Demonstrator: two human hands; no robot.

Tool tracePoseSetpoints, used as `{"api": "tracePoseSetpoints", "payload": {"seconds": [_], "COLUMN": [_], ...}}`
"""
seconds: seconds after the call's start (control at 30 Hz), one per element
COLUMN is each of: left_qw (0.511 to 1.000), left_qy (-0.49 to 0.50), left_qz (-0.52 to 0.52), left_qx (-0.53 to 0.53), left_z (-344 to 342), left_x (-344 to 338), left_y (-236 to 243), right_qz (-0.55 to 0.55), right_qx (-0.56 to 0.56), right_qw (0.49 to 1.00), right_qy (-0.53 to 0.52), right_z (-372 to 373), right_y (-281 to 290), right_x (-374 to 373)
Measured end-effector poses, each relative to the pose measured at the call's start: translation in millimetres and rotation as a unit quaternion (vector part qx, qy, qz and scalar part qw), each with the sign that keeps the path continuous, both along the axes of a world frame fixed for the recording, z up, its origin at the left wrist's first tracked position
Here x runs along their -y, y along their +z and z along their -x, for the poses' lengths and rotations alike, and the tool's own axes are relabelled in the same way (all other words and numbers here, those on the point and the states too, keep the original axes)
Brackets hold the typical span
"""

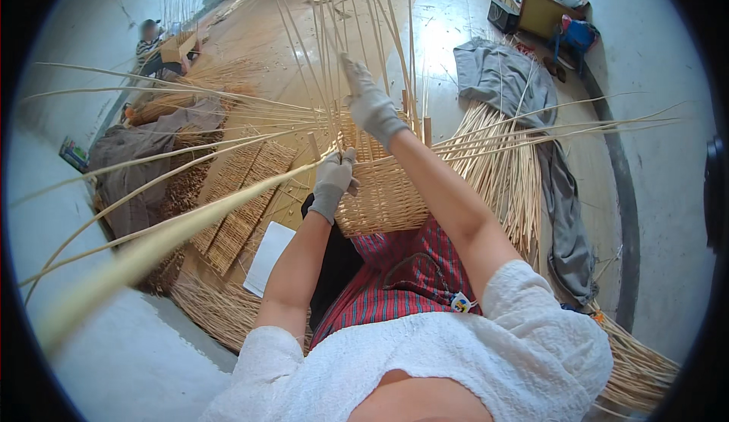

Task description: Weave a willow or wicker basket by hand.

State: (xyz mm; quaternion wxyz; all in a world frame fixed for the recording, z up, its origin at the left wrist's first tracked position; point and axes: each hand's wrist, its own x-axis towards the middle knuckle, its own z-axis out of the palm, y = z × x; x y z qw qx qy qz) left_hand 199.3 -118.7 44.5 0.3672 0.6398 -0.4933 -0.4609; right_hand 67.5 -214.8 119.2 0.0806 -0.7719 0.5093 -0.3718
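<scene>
In the head view, a pale woven basket (386, 200) is held upright just in front of the lap, its near side set against a red checked apron (414, 281). Its left rim is grasped by the grip of the gloved left hand (335, 179), whose fingers are curled against the weave. The gloved right hand (373, 105) is held above the basket, its fingers stretched upward among the upright rods (392, 23); whether a rod is pinched in that grip cannot be told. More long rods are splayed from the basket to both sides, and one pale rod (190, 224), blurred at its near end, is extended from beside the left hand toward the lower left.

On the right, a thick bundle of rods (497, 167) is partly covered by a grey cloth (507, 80). On the left, two woven panels (247, 186) are laid side by side on the floor (429, 38), near darker stalks that are draped with a second grey cloth (125, 171). A white sheet (269, 261) is seen beside the left forearm. In the far left background, a person in a striped top (145, 47) is seen beside a cardboard box (179, 47).
</scene>
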Motion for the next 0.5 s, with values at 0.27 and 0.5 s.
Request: {"api": "tracePoseSetpoints", "payload": {"seconds": [0.27,0.5], "left_qw": [0.997,0.988], "left_qy": [-0.035,0.092], "left_qz": [-0.041,0.033], "left_qx": [-0.054,-0.117], "left_z": [-26.4,2.0], "left_x": [13.4,25.9], "left_y": [-3.9,2.8], "right_qz": [-0.039,-0.165], "right_qx": [0.470,0.582], "right_qw": [0.880,0.796], "right_qy": [0.059,0.008], "right_z": [83.3,65.9], "right_y": [-77.0,-60.6], "right_x": [-103.3,-126.3]}}
